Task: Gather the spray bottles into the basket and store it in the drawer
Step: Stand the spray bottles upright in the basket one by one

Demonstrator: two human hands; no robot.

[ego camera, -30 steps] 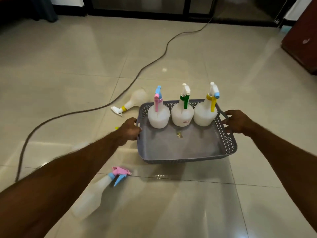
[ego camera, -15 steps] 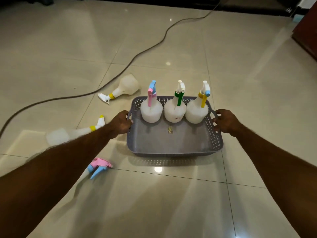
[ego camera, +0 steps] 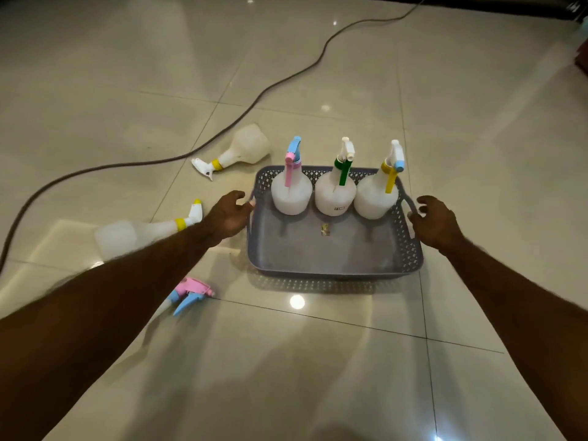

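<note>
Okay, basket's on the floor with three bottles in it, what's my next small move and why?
Probably reach your left hand to the yellow-collared bottle lying right beside it. The basket sits on the floor, both hands look loosened off its handles, and three bottles lie outside it.

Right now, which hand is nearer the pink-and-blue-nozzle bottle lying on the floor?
Left. The left hand is at the basket's left handle, above that bottle; the right hand is across the basket.

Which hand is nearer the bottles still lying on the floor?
The left hand: all three loose bottles lie on its side of the basket; none lie near the right hand.
</note>
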